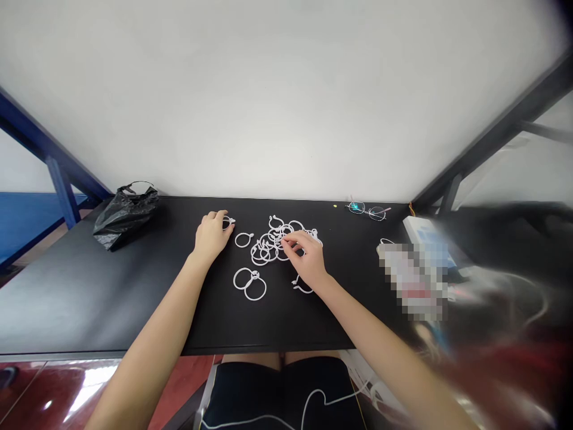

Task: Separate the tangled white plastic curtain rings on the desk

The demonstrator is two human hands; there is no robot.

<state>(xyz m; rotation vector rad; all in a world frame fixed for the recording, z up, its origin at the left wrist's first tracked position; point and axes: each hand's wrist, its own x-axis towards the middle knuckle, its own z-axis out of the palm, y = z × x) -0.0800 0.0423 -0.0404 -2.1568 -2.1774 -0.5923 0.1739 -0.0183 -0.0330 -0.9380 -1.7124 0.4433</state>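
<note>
A heap of several white plastic rings (pixel 275 239) lies in the middle of a black table (pixel 89 292). My right hand (pixel 307 257) rests on the heap's right side, fingertips pinched on one ring of it. My left hand (pixel 212 233) sits to the left with its fingers closed on a single white ring (pixel 228 222). One loose ring (pixel 244 240) lies between the hands. Two joined rings (pixel 249 283) lie nearer to me, and another ring (pixel 302 286) shows partly under my right wrist.
A crumpled black plastic bag (pixel 125 215) sits at the table's back left. Eyeglasses (pixel 369 210) lie at the back right near the white wall. A blurred box and clutter (pixel 416 269) fill the right side. A white cable (pixel 308 406) crosses my lap.
</note>
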